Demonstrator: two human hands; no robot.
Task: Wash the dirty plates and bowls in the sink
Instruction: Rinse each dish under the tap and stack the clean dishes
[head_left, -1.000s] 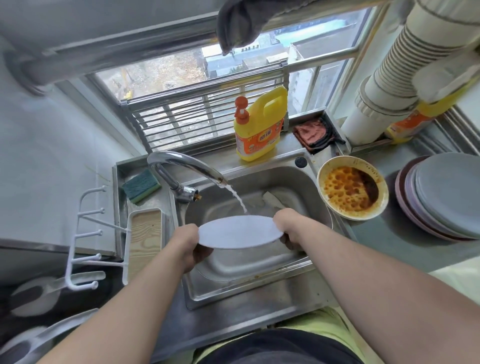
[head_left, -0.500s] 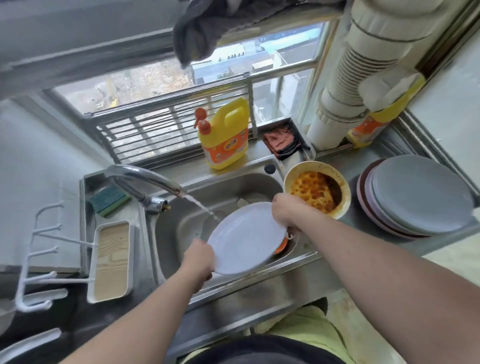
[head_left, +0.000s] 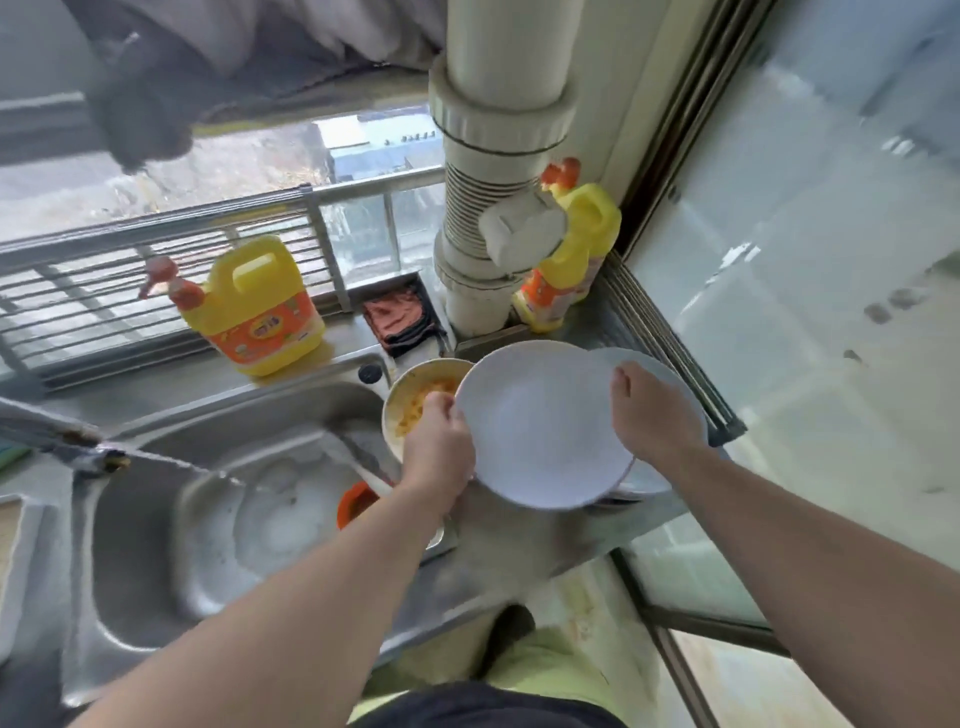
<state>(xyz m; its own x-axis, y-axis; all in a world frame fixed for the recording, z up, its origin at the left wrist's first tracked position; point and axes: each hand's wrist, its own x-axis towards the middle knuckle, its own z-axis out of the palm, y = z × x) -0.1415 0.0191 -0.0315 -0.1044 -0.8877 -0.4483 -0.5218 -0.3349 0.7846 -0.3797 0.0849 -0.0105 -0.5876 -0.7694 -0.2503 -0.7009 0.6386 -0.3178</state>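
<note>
Fingers of both hands, left hand (head_left: 439, 447) and right hand (head_left: 652, 415), are gripping the white plate (head_left: 540, 431), now carried right from the sink (head_left: 156, 519) over the plate stack (head_left: 670, 384); rinsing apparently finished.

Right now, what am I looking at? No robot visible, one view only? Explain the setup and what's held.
No machine: a person wears a camera on the head, looking down at their own bare hands. It is the only view. The left hand and right hand hold a white plate by opposite edges, above a stack of plates on the counter. Beside it sits a dirty bowl with orange residue. The steel sink lies left, with a detergent jug behind it.
</note>
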